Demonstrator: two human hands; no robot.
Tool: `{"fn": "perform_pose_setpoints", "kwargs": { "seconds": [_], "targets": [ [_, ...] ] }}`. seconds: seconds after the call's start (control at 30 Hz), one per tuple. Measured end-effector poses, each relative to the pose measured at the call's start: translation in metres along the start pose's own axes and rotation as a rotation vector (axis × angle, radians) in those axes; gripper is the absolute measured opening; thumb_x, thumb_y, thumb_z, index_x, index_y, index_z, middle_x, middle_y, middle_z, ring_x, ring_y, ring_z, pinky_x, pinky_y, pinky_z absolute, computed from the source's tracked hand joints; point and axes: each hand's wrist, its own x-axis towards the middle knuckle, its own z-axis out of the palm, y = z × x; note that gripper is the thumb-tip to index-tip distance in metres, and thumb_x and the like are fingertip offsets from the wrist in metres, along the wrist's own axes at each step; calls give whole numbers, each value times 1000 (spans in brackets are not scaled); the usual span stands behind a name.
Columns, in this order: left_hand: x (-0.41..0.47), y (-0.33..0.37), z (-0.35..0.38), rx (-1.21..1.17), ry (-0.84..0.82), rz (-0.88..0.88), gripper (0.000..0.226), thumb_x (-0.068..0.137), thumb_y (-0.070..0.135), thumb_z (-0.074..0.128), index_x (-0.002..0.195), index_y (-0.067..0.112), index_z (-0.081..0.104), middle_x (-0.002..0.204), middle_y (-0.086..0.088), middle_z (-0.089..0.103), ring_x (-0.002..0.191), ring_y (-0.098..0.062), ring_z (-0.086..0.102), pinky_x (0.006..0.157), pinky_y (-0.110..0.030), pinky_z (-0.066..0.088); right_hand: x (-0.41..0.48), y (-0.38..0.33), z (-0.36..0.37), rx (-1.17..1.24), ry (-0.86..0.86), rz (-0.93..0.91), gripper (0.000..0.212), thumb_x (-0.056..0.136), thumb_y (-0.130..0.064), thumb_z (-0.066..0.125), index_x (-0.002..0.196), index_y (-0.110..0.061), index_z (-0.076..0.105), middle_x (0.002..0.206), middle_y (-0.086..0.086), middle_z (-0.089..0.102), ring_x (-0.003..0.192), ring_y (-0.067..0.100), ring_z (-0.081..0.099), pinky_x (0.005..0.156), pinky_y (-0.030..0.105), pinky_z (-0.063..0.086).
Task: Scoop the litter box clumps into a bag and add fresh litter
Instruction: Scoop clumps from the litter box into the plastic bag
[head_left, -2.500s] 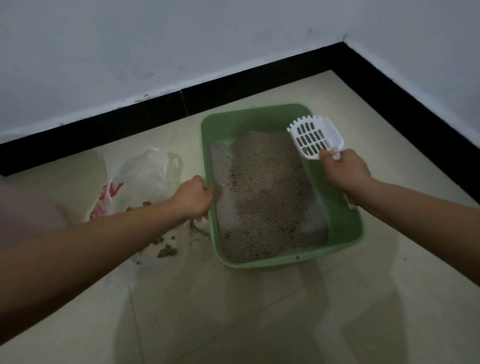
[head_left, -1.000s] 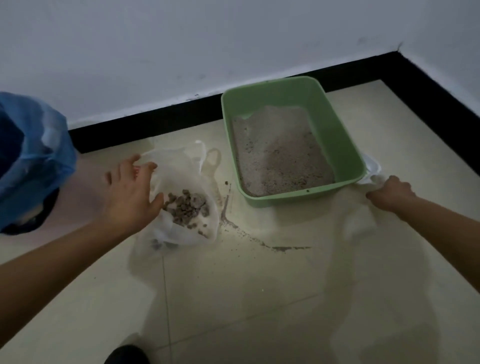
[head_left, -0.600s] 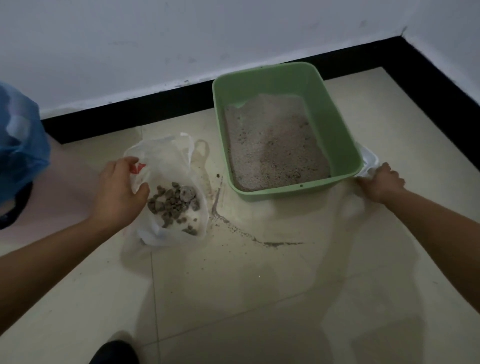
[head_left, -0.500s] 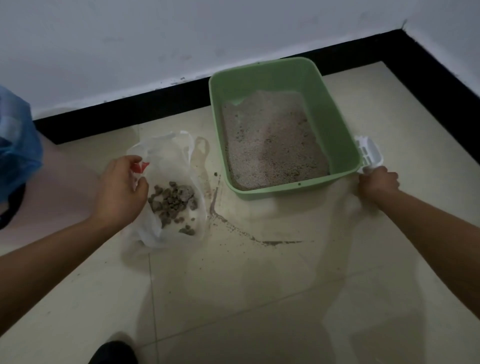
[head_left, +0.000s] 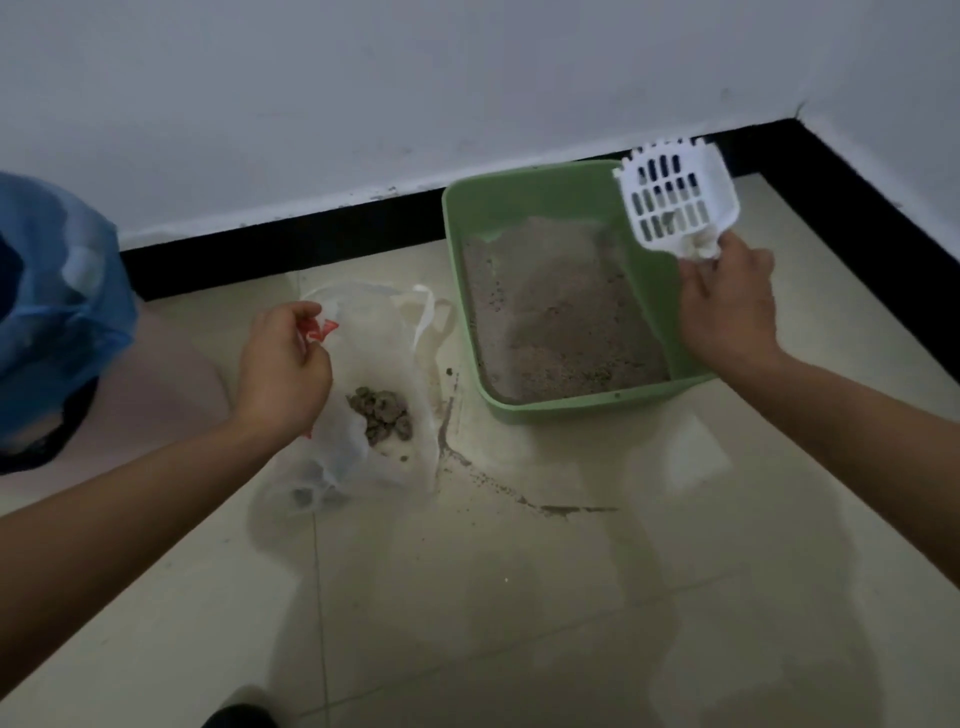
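Note:
A green litter box (head_left: 530, 400) with grey litter (head_left: 550, 312) stands on the tiled floor near the wall. Left of it lies a white plastic bag (head_left: 379, 332) with dark clumps (head_left: 382, 415) inside. My left hand (head_left: 283, 369) pinches the bag's left rim and holds it open. My right hand (head_left: 727, 306) grips the handle of a white slotted scoop (head_left: 670, 202), raised above the box's right side with a small bit of litter stuck in its slots.
A blue plastic bag (head_left: 57, 296) bulges at the left edge over a dark base. Spilled litter streaks (head_left: 519, 499) lie on the floor in front of the box. The black skirting (head_left: 291, 249) runs along the white wall, turning at the right corner.
My right hand has lifted the scoop from the floor beside the box up over its right side. My left hand has closed its pinch on the bag's rim.

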Motion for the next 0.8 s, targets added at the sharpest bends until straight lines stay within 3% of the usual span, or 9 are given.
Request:
{"fn": "perform_pose_setpoints", "kwargs": {
  "seconds": [0.1, 0.2, 0.3, 0.4, 0.47, 0.63, 0.8],
  "targets": [
    [9, -10, -11, -95, -7, -82, 38, 91, 11, 49, 126, 24, 54, 116, -6, 60, 105, -25, 60, 93, -49, 53, -28, -48, 15, 27, -163, -156, 34, 102, -19, 47, 135, -13, 44, 128, 12, 43, 87, 14, 45, 81, 30, 36],
    [14, -20, -21, -202, -33, -210, 42, 91, 11, 50, 129, 28, 52, 122, -2, 59, 105, -23, 62, 89, -48, 56, -64, -93, 40, 21, -362, -259, 40, 99, -11, 47, 139, -12, 41, 125, 10, 41, 95, 18, 44, 81, 29, 35],
    [15, -27, -27, -265, -36, -312, 45, 93, 7, 50, 134, 25, 50, 124, -4, 58, 104, -25, 63, 85, -48, 58, -105, -134, 67, -177, -512, -353, 54, 96, -2, 48, 147, -9, 30, 133, 15, 36, 86, 23, 54, 70, 31, 44],
    [15, -32, -30, -293, -23, -359, 44, 93, 6, 50, 135, 22, 50, 124, -6, 57, 101, -27, 63, 82, -48, 59, -142, -149, 101, -445, -527, -698, 69, 91, 5, 51, 151, -1, 17, 132, 21, 38, 85, 25, 57, 71, 32, 55],
    [16, -33, -31, -287, -19, -356, 44, 94, 6, 50, 136, 20, 50, 124, -6, 57, 99, -27, 63, 80, -47, 59, -153, -149, 116, -523, -484, -815, 68, 94, 2, 50, 152, 2, 14, 127, 20, 40, 90, 29, 59, 70, 37, 56],
    [17, -37, -31, -293, -43, -343, 45, 95, 5, 50, 137, 21, 49, 129, -6, 57, 104, -25, 62, 84, -46, 58, -144, -147, 114, -496, -453, -812, 77, 93, 3, 51, 156, 0, 6, 134, 21, 35, 97, 29, 56, 77, 36, 55],
    [18, -36, -26, -292, -41, -335, 44, 96, 5, 50, 138, 20, 50, 128, -5, 56, 105, -25, 62, 87, -46, 57, -139, -135, 104, -369, -452, -776, 82, 87, 5, 57, 156, -3, 13, 128, 18, 42, 80, 21, 49, 63, 28, 38]
  ]
}}
